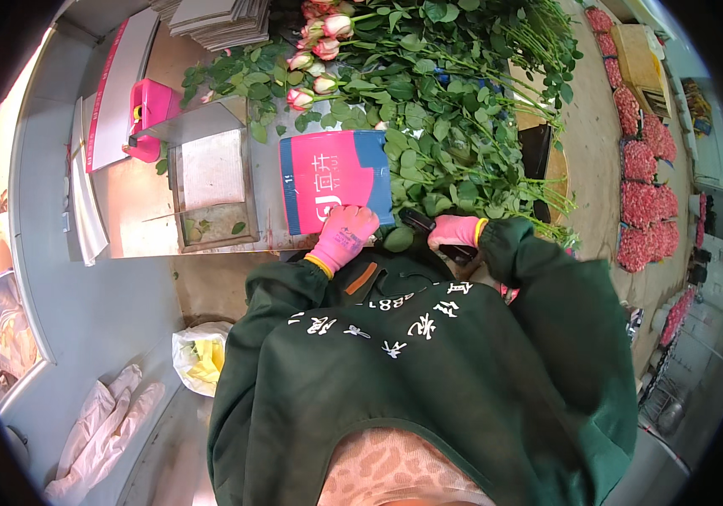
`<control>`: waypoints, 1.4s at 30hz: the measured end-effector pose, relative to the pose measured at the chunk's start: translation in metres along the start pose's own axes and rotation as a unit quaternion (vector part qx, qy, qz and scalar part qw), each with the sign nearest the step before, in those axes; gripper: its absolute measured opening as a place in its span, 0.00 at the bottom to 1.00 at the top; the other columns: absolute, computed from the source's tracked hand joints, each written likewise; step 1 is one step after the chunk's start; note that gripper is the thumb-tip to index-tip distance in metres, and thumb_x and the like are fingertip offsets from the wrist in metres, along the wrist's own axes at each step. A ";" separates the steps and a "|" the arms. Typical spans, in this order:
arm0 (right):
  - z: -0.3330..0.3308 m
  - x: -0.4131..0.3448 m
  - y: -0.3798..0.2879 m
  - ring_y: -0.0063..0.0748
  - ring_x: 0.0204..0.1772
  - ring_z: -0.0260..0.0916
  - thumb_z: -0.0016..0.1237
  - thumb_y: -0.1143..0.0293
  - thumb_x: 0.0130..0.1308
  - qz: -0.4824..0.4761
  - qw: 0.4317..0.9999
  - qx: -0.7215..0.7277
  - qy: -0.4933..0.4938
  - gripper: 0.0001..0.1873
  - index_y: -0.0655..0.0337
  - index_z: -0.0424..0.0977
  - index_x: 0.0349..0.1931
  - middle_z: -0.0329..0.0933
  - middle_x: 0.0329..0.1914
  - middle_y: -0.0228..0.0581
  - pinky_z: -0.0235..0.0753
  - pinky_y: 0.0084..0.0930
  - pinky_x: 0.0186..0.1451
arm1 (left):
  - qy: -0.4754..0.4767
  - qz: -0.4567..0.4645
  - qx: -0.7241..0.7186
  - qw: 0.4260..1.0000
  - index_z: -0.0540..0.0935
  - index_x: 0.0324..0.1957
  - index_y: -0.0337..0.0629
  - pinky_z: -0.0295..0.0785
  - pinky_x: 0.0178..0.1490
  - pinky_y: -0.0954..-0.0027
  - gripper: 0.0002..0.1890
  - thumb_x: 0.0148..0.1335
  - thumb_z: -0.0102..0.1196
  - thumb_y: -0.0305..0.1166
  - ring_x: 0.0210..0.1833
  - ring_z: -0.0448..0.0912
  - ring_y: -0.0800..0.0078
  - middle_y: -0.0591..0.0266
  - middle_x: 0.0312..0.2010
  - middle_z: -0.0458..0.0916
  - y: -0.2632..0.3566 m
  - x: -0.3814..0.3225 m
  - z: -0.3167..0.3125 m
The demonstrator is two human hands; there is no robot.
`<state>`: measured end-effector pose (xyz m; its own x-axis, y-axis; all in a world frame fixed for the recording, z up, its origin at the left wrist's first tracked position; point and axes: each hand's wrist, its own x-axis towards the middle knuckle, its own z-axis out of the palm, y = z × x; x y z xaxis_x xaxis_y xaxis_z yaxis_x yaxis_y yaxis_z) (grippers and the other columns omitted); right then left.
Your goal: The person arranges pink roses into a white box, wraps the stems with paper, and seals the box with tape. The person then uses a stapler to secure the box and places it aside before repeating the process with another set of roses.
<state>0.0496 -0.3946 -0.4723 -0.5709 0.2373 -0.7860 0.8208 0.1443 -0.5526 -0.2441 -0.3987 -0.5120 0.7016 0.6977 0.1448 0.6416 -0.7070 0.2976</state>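
Note:
My left hand (344, 233), in a pink glove with a yellow cuff, grips the near edge of a pink and blue printed wrap (330, 167). The wrap lies on the bench, with leafy rose stems (450, 164) stretching right from its blue end. Whatever is inside the wrap is hidden. In my right hand (456, 231), gloved the same way, is a black stapler-like hand tool (417, 220), close to the wrap's near right corner. Several pink and white roses (327, 48) lie beyond the wrap, their heads pointing left.
Left of the wrap sits a metal-framed tray (251, 209), with a pink tape dispenser (154, 114) behind it. Stacked card sheets (222, 25) lie at the back. A lined waste bin (200, 357) stands below at left. Bundles of pink flowers (646, 190) line the floor at right.

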 end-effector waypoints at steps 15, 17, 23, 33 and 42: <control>-0.004 -0.006 -0.100 0.34 0.31 0.81 0.56 0.56 0.61 0.188 0.880 0.431 0.069 0.19 0.65 0.81 0.37 0.82 0.32 0.41 0.81 0.33 0.36 | 0.116 -0.046 -0.207 0.970 0.80 0.37 0.46 0.72 0.42 0.57 0.08 0.53 0.59 0.27 0.38 0.77 0.59 0.58 0.33 0.77 0.021 -0.003 -0.037; -0.040 -0.038 -0.118 0.32 0.31 0.81 0.56 0.54 0.65 0.144 0.875 0.461 0.038 0.18 0.61 0.82 0.42 0.82 0.32 0.40 0.81 0.30 0.35 | 0.089 -0.133 -0.440 0.884 0.81 0.44 0.42 0.74 0.47 0.62 0.09 0.61 0.61 0.30 0.41 0.78 0.62 0.58 0.38 0.79 0.036 -0.022 -0.030; -0.067 -0.057 -0.106 0.30 0.30 0.80 0.57 0.54 0.67 0.131 0.810 0.572 -0.014 0.18 0.62 0.78 0.39 0.81 0.30 0.39 0.81 0.28 0.33 | 0.104 -0.360 -0.775 0.509 0.78 0.54 0.39 0.75 0.46 0.70 0.21 0.68 0.60 0.43 0.43 0.78 0.76 0.66 0.42 0.80 0.014 0.014 0.003; -0.044 -0.045 -0.072 0.28 0.37 0.77 0.54 0.66 0.61 -0.044 0.910 0.412 -0.002 0.11 0.66 0.79 0.37 0.81 0.36 0.36 0.77 0.27 0.40 | 0.174 -0.406 -0.739 0.508 0.80 0.36 0.36 0.68 0.26 0.76 0.17 0.67 0.59 0.43 0.23 0.79 0.76 0.62 0.25 0.81 0.025 0.028 0.000; 0.033 0.007 -0.054 0.31 0.28 0.73 0.61 0.69 0.48 0.176 0.908 0.284 0.253 0.28 0.65 0.69 0.52 0.75 0.27 0.37 0.74 0.29 0.30 | 0.162 -0.429 -0.714 0.529 0.79 0.36 0.37 0.71 0.31 0.74 0.19 0.68 0.59 0.46 0.25 0.78 0.76 0.64 0.24 0.79 0.024 0.026 0.007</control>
<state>0.0005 -0.4320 -0.4573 -0.0760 0.6037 -0.7936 0.7275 -0.5107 -0.4582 -0.2088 -0.3981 -0.5074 0.1035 0.8372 -0.5370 -0.3695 0.5337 0.7607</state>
